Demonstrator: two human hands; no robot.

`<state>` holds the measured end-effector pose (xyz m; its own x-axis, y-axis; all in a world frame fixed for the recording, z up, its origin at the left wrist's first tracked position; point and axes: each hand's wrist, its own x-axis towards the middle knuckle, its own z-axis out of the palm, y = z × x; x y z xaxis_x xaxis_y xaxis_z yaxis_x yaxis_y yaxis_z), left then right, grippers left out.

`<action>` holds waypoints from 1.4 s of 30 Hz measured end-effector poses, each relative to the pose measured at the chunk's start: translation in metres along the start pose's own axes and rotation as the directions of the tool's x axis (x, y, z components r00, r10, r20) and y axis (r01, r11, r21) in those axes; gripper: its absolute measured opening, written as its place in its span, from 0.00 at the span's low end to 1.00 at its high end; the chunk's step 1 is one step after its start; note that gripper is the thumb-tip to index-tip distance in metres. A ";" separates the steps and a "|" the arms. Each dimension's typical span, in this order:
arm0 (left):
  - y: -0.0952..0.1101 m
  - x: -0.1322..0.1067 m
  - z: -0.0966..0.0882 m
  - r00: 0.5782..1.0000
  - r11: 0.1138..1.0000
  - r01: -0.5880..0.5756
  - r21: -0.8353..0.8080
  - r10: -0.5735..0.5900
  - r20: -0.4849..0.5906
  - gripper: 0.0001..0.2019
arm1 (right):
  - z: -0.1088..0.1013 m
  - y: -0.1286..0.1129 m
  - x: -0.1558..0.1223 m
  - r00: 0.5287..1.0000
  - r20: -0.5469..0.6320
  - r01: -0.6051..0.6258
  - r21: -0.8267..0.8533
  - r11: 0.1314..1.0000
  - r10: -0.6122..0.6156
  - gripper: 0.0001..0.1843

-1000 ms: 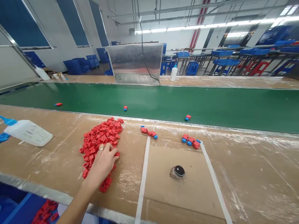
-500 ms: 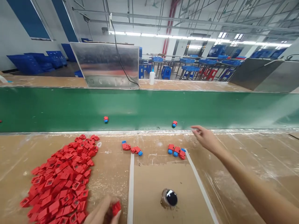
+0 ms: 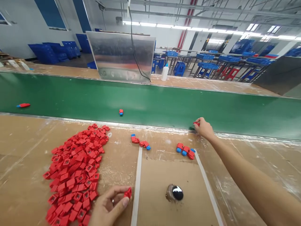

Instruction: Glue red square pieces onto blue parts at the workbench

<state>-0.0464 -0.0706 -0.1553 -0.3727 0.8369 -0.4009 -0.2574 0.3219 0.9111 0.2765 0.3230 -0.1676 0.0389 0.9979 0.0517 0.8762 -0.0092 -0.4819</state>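
Observation:
My left hand [image 3: 107,205] is at the bottom of the view, shut on a small red plastic block [image 3: 127,192] pinched between thumb and fingers. To its left lies a large loose heap of red square plastic pieces [image 3: 75,175]. My right hand [image 3: 203,128] reaches to the edge of the green conveyor belt [image 3: 141,103], with a small red piece [image 3: 196,123] at its fingertips. Two little clusters of red-and-blue assembled parts [image 3: 184,150] [image 3: 140,141] rest on the cardboard-covered bench [image 3: 28,157] between my hands.
A black domed knob [image 3: 175,192] sits on a cardboard sheet between white tape strips. Small red-and-blue parts [image 3: 120,112] lie on the belt. Beyond it stand a metal panel [image 3: 119,56], a white bottle [image 3: 165,72] and stacked blue crates [image 3: 51,53].
My right hand has closed on a small part at the belt edge. My left hand has moved right from the heap, carrying its red block. The view has swung slightly.

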 end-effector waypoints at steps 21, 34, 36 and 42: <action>-0.040 -0.039 0.072 0.886 0.976 0.073 -0.205 0.031 0.462 0.13 | -0.066 -0.033 -0.282 0.755 0.100 0.611 0.253 0.750 -0.648 0.12; -0.046 -0.042 0.068 0.872 0.963 0.090 -0.253 0.046 0.487 0.13 | -0.054 -0.038 -0.281 0.640 0.092 0.760 0.070 0.646 -0.763 0.09; -0.046 -0.043 0.069 0.870 0.962 0.094 -0.256 0.045 0.492 0.14 | -0.054 -0.038 -0.282 0.632 0.091 0.768 0.060 0.638 -0.770 0.09; -0.047 -0.044 0.068 0.863 0.962 0.107 -0.252 0.036 0.505 0.14 | -0.051 -0.039 -0.284 0.635 0.108 0.765 0.048 0.642 -0.765 0.10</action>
<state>0.0422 -0.0921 -0.1738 0.1192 0.9570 -0.2647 -0.5125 0.2876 0.8091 0.2560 0.0368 -0.1184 -0.6972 0.6477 0.3074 0.5694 0.7608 -0.3115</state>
